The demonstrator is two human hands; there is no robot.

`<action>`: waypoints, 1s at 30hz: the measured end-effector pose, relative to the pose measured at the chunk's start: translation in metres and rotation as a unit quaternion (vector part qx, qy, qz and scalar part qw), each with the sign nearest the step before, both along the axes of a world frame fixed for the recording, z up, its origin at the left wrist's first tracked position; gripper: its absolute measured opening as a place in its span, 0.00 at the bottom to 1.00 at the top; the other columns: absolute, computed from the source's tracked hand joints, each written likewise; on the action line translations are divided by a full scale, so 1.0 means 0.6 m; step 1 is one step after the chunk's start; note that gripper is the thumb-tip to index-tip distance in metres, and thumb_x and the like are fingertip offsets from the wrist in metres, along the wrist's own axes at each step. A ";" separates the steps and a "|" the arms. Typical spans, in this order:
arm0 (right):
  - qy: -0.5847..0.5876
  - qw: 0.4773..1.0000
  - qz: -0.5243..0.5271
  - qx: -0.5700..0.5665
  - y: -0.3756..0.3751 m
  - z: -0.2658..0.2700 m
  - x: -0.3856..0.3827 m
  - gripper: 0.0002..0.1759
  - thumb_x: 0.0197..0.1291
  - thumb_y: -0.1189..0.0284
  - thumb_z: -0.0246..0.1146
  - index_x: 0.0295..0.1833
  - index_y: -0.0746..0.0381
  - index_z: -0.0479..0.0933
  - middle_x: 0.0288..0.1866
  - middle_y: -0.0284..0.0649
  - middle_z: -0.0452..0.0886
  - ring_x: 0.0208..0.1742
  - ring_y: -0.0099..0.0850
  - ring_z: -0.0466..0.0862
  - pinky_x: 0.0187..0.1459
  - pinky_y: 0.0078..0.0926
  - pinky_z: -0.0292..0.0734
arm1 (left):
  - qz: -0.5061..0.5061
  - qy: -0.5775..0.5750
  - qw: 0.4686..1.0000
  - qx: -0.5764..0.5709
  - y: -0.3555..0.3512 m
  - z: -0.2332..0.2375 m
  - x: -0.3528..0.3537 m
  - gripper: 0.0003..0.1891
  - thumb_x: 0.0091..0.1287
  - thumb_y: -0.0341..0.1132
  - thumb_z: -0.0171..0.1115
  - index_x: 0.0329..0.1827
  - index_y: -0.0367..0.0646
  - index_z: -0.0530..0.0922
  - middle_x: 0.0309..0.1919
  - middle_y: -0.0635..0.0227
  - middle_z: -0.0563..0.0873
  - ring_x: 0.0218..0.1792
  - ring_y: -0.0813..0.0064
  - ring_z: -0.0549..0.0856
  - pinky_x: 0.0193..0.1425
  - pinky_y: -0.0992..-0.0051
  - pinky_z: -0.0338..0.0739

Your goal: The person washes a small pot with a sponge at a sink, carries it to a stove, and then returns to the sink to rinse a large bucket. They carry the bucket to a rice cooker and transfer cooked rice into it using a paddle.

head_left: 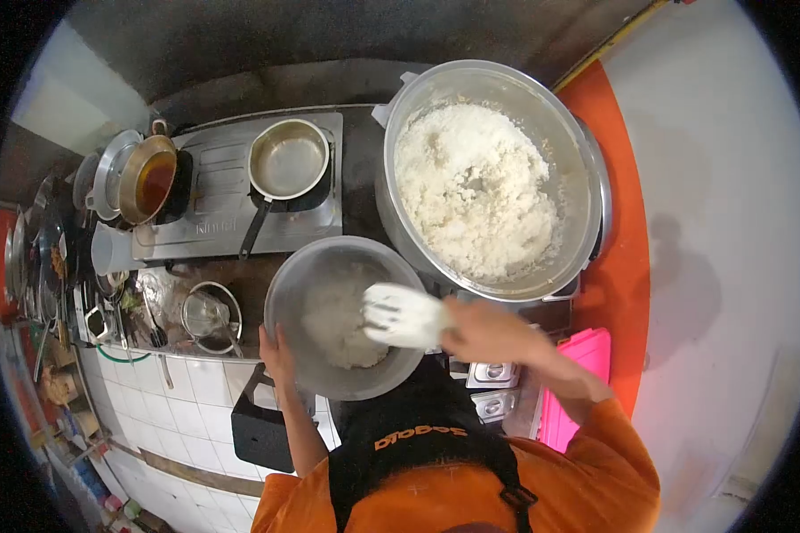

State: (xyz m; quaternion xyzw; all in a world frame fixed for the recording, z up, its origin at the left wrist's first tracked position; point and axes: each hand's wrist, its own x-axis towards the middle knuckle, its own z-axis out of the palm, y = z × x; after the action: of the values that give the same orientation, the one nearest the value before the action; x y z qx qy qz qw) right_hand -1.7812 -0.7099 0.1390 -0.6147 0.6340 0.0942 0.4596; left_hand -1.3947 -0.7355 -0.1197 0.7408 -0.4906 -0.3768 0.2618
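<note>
My left hand [278,362] grips the near left rim of a metal bowl [284,289], held in front of my apron. Some white rice [333,320] lies in the bottom of this bowl. In my right hand [489,331] is a white slotted serving spoon [409,317], its head over the right side of the bowl and hiding part of the rice. Beyond the bowl, to the right, stands a large metal pot [396,213] with a big heap of white rice [471,191] in it.
A gas stove [218,178] at the back left bears a small saucepan [289,160] and a pan of brown liquid [156,178]. A metal pot [234,306] with a clear container inside sits on the counter. A pink lid [587,351] is at my right, near metal food containers [493,375].
</note>
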 end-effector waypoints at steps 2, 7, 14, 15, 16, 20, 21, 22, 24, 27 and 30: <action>-0.073 0.994 -0.066 -0.055 -0.004 0.060 -0.078 0.29 0.65 0.59 0.59 0.64 0.70 0.69 0.39 0.57 0.86 0.42 0.55 0.87 0.48 0.50 0.81 | 0.010 -0.022 1.000 0.013 0.001 -0.022 0.013 0.30 0.76 0.45 0.58 0.69 0.26 0.70 0.59 0.39 0.82 0.60 0.48 0.82 0.64 0.62 0.74; 0.176 0.976 -0.034 -0.121 -0.038 0.037 -0.332 0.28 0.60 0.62 0.61 0.59 0.72 0.75 0.42 0.62 0.84 0.48 0.54 0.86 0.54 0.49 0.79 | 0.009 -0.061 0.997 -0.047 0.004 -0.005 -0.001 0.29 0.75 0.45 0.58 0.67 0.27 0.71 0.56 0.40 0.83 0.58 0.51 0.84 0.62 0.61 0.75; 0.268 0.953 -0.130 0.048 -0.089 -0.160 -0.372 0.34 0.62 0.46 0.57 0.31 0.72 0.82 0.35 0.61 0.85 0.41 0.55 0.87 0.48 0.49 0.80 | 0.000 -0.063 0.998 0.006 -0.013 0.023 -0.009 0.25 0.76 0.43 0.58 0.63 0.27 0.73 0.50 0.42 0.85 0.51 0.50 0.85 0.57 0.62 0.76; 0.256 0.946 -0.177 0.085 -0.100 -0.160 -0.356 0.39 0.62 0.40 0.55 0.32 0.72 0.82 0.33 0.59 0.85 0.41 0.54 0.87 0.48 0.49 0.80 | 0.000 -0.066 0.998 -0.011 -0.001 0.006 -0.002 0.25 0.77 0.42 0.58 0.63 0.27 0.73 0.49 0.43 0.85 0.50 0.52 0.85 0.57 0.63 0.76; 0.244 0.936 -0.225 0.118 -0.120 -0.160 -0.344 0.44 0.63 0.34 0.53 0.32 0.72 0.82 0.31 0.57 0.85 0.40 0.52 0.87 0.47 0.48 0.81 | 0.000 -0.066 0.997 -0.032 -0.003 -0.015 0.005 0.24 0.77 0.42 0.57 0.63 0.27 0.73 0.48 0.44 0.85 0.50 0.53 0.84 0.57 0.64 0.76; 0.242 0.917 -0.239 0.205 -0.164 -0.168 -0.318 0.51 0.61 0.26 0.49 0.31 0.71 0.82 0.27 0.53 0.83 0.32 0.46 0.87 0.41 0.45 0.82 | 0.024 -0.032 0.999 -0.001 -0.014 0.022 -0.020 0.23 0.78 0.42 0.56 0.63 0.27 0.73 0.48 0.47 0.85 0.50 0.57 0.84 0.56 0.67 0.75; 0.231 0.923 -0.249 0.181 -0.165 -0.170 -0.316 0.51 0.61 0.26 0.49 0.29 0.71 0.81 0.24 0.52 0.82 0.27 0.44 0.86 0.37 0.43 0.82 | 0.049 -0.019 0.998 0.043 -0.015 0.034 -0.027 0.29 0.78 0.45 0.57 0.69 0.26 0.67 0.59 0.44 0.79 0.60 0.54 0.79 0.65 0.65 0.70; 0.218 0.927 -0.261 0.161 -0.157 -0.172 -0.313 0.51 0.61 0.26 0.49 0.26 0.70 0.80 0.21 0.51 0.80 0.23 0.42 0.84 0.32 0.40 0.81 | 0.071 -0.008 0.993 0.089 -0.010 0.040 -0.029 0.36 0.77 0.48 0.57 0.76 0.25 0.61 0.69 0.41 0.73 0.70 0.51 0.74 0.74 0.63 0.65; 0.208 0.953 -0.217 0.046 -0.143 -0.233 -0.347 0.51 0.60 0.25 0.50 0.25 0.70 0.80 0.19 0.50 0.78 0.18 0.39 0.82 0.28 0.38 0.80 | 0.069 0.072 0.990 0.099 -0.017 0.023 -0.027 0.37 0.77 0.49 0.58 0.76 0.26 0.60 0.68 0.43 0.74 0.69 0.53 0.74 0.73 0.64 0.67; 0.182 0.973 -0.141 -0.005 -0.219 -0.209 -0.315 0.50 0.58 0.26 0.53 0.27 0.71 0.80 0.18 0.50 0.78 0.18 0.38 0.81 0.26 0.36 0.80 | 0.073 0.034 0.997 0.022 -0.006 0.022 -0.020 0.23 0.79 0.42 0.57 0.62 0.27 0.72 0.47 0.53 0.84 0.46 0.67 0.80 0.52 0.72 0.74; 0.145 0.982 -0.118 0.015 -0.251 -0.226 -0.295 0.51 0.57 0.28 0.59 0.36 0.77 0.81 0.25 0.53 0.82 0.27 0.41 0.85 0.33 0.39 0.82 | 0.026 -0.013 1.000 0.000 -0.005 -0.015 0.004 0.22 0.78 0.41 0.57 0.60 0.27 0.73 0.46 0.52 0.84 0.45 0.67 0.80 0.49 0.73 0.75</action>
State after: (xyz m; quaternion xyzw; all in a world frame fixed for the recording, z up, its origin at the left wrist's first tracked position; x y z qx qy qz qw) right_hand -1.9583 -0.8606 0.0034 -0.5085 0.7606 0.1371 0.3796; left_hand -1.3924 -0.7387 -0.1286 0.7581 -0.4746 -0.3599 0.2655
